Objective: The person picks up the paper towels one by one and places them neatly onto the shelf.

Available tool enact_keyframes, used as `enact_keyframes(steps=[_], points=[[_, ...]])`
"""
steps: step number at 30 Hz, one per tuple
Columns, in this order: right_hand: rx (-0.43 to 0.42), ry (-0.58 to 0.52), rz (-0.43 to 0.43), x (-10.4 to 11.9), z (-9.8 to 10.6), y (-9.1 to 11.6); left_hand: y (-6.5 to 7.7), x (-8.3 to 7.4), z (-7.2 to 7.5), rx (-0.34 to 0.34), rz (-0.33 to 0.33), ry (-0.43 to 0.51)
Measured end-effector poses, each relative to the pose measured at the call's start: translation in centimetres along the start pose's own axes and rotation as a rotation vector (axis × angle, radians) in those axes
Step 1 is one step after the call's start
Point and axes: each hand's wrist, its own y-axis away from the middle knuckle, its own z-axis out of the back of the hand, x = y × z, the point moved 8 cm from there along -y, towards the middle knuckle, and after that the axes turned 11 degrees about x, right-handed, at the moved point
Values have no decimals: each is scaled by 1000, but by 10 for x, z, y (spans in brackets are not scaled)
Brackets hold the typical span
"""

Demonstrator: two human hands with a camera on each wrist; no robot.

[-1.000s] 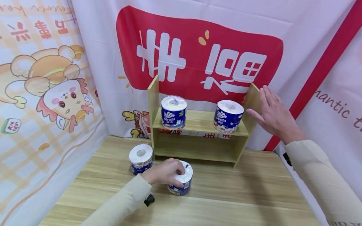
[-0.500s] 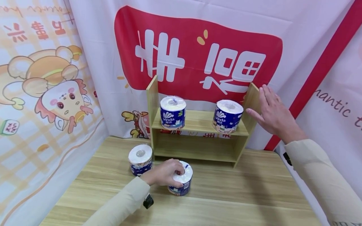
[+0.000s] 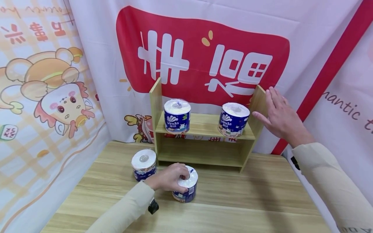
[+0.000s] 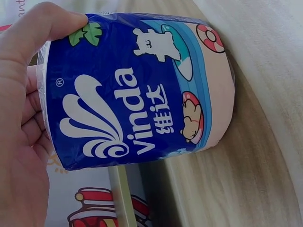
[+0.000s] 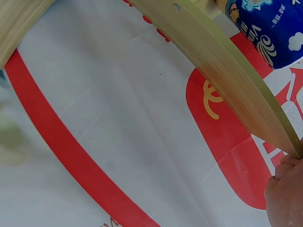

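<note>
My left hand [image 3: 169, 178] grips a toilet paper roll [image 3: 186, 195] that stands on the table in front of the shelf. The left wrist view shows the thumb on the blue printed side of this Vinda roll [image 4: 113, 94], with the other fingers reaching over its end. At the shelf's right side panel [image 3: 258, 100], my right hand [image 3: 281, 118] lies with straight fingers against the panel's upper edge. Seen from the right wrist, that hand [image 5: 286, 194] is at the tip of the panel [image 5: 227, 80].
Two wrapped rolls stand on the small wooden shelf [image 3: 204, 124], one left [image 3: 177, 121] and one right [image 3: 233, 121]. Another roll [image 3: 144, 165] is on the wooden table [image 3: 233, 213], left of my left hand. Printed cloth [image 3: 99, 38] hangs behind and at both sides.
The head view has shifted slightly, so the scene sits a little further left. Both hands and all the rolls keep their places.
</note>
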Motion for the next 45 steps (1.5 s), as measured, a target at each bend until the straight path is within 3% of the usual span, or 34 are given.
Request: enact_keyframes(steps=[14, 28, 45], points=[[-5, 6, 5, 1, 2, 0, 2, -2, 14, 2, 35, 41], [-10, 9, 9, 2, 1, 1, 2, -1, 24, -6, 24, 86], [-9, 10, 12, 1, 2, 2, -7, -11, 45, -16, -42, 28]])
